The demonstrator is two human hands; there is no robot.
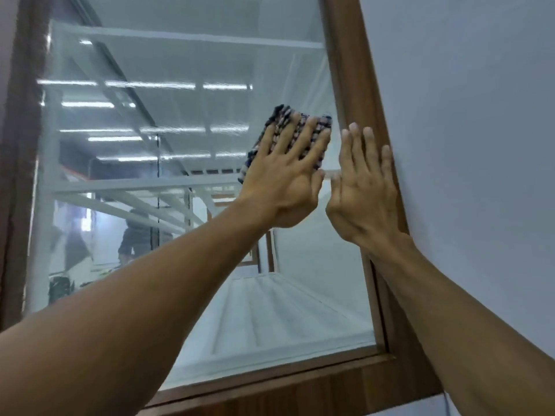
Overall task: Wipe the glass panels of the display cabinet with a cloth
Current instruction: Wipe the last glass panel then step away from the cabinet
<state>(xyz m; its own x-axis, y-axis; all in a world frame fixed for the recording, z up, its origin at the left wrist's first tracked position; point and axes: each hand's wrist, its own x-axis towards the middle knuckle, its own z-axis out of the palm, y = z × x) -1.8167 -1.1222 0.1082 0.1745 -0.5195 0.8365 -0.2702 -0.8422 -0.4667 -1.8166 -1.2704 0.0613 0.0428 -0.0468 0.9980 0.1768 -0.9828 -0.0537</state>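
A person's left hand (285, 178) presses a folded cloth of dark blue and white check (282, 114) flat against the clear glass panel (180, 61) of a display cabinet. Its fingers are straight and spread across the fabric, not curled round it. The cloth lies under the fingers and palm, and its edges show above the fingertips and beside the little finger.

Just to the right, the right hand (366, 187) is laid flat with its fingers straight and slightly apart, holding nothing. Its fingertips point upward, and the outer fingers rest on the brown wooden frame (354, 70) at the pane's right edge, while the thumb lies toward the glass. The two hands are close together, and the pictures do not show whether they touch. Both bare forearms reach up from the lower corners.

Beyond the right hand stands a plain pale grey wall (465, 115). Behind the glass, left of the left hand, run white shelves (135, 187). Above them the pane mirrors long ceiling strip lights (144, 84). Below and left of that hand a dark blurred figure (135, 232) shows in the glass.
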